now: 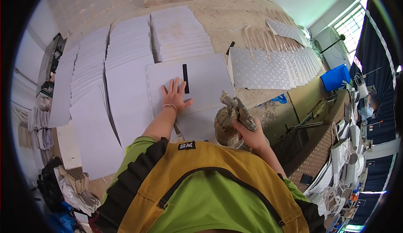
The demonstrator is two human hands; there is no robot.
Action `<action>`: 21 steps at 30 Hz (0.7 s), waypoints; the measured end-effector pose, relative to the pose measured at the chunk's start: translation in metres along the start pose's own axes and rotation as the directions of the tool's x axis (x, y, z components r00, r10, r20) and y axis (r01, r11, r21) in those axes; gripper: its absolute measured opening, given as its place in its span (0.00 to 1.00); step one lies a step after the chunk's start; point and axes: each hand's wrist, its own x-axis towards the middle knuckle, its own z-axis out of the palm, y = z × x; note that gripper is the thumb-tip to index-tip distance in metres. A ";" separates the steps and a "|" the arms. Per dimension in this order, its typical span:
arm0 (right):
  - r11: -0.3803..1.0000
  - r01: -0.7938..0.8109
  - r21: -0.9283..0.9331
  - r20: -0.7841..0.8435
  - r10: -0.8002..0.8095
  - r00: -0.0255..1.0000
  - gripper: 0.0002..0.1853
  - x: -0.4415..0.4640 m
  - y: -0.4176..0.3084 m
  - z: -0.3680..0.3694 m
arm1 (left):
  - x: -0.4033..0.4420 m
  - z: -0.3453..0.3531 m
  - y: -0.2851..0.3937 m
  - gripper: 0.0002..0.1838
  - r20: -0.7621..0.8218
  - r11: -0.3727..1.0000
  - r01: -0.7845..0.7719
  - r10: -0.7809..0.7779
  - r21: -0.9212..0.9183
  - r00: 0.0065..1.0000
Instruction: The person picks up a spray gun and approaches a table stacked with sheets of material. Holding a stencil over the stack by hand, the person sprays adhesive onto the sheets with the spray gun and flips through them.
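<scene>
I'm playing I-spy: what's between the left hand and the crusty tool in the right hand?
In the head view, just a bare stretch of white sheet shows between the left hand and the crusty tool.

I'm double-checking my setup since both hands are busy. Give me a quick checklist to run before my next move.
1. Left hand flat on the white sheet: ok, fingers spread.
2. Right hand has a grip on the spray gun: ok.
3. Spray gun clean: not ok, crusted with residue.
4. Wrists free of jewellery: not ok, bracelet on the left.
5. Black strip visible on the sheet: ok, by the left fingertips.
6. Black strip fixed down: cannot tell.
</scene>
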 end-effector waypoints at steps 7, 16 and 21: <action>0.999 -0.025 0.033 0.064 0.022 0.998 0.09 0.004 -0.007 0.007 | -0.001 -0.010 0.003 0.44 0.070 1.000 0.008 -0.010 0.023 0.997; 0.994 0.031 0.105 -0.095 -0.021 0.995 0.07 0.008 -0.009 0.008 | 0.000 -0.013 0.004 0.44 0.087 1.000 0.015 -0.017 0.026 0.996; 0.997 0.026 0.079 -0.063 -0.021 0.998 0.09 0.010 -0.016 0.012 | -0.001 -0.012 0.005 0.44 0.079 0.999 0.014 -0.017 0.036 0.997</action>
